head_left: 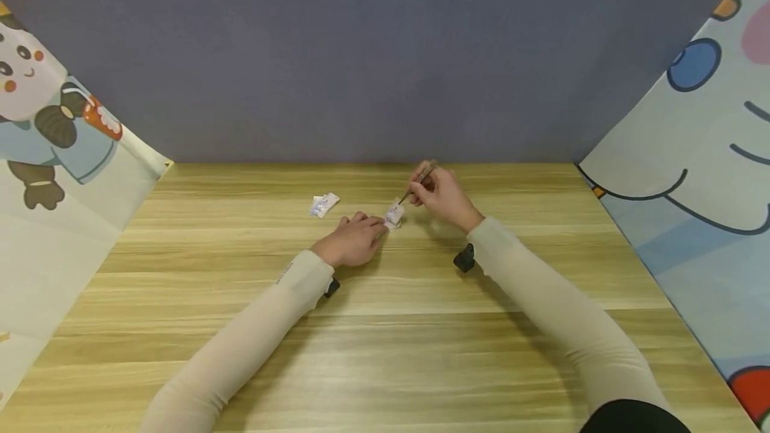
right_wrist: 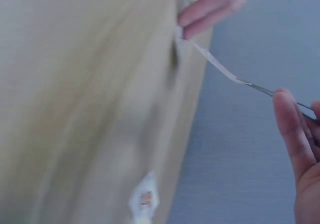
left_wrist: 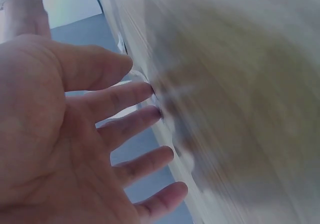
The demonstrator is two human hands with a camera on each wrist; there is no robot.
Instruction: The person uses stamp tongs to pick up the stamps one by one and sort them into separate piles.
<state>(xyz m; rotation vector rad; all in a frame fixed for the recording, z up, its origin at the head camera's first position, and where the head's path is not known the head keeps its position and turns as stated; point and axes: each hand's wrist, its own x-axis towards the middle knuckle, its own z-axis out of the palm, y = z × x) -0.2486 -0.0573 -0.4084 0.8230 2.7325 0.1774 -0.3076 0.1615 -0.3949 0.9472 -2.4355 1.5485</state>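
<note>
My right hand (head_left: 443, 198) pinches a pair of tweezers (head_left: 426, 171), its tips down at a small white packet (head_left: 394, 213) with purple print. In the right wrist view the tweezers (right_wrist: 265, 90) hold one end of the thin white packet (right_wrist: 220, 68), seen edge-on and sloping up off the table. Its other end lies by the fingertips of my left hand (right_wrist: 215, 6). Overhead, the left hand (head_left: 356, 240) lies low over the table, fingertips at the packet's near edge. Its fingers are extended and slightly spread in the left wrist view, palm (left_wrist: 65, 144) holding nothing.
To the left on the wooden table (head_left: 385, 339) lie more small white packets (head_left: 325, 204), overlapping. A white packet with orange print (right_wrist: 145, 199) shows low in the right wrist view. A grey wall panel (head_left: 373, 59) stands behind; cartoon-printed panels (head_left: 686, 152) flank the table.
</note>
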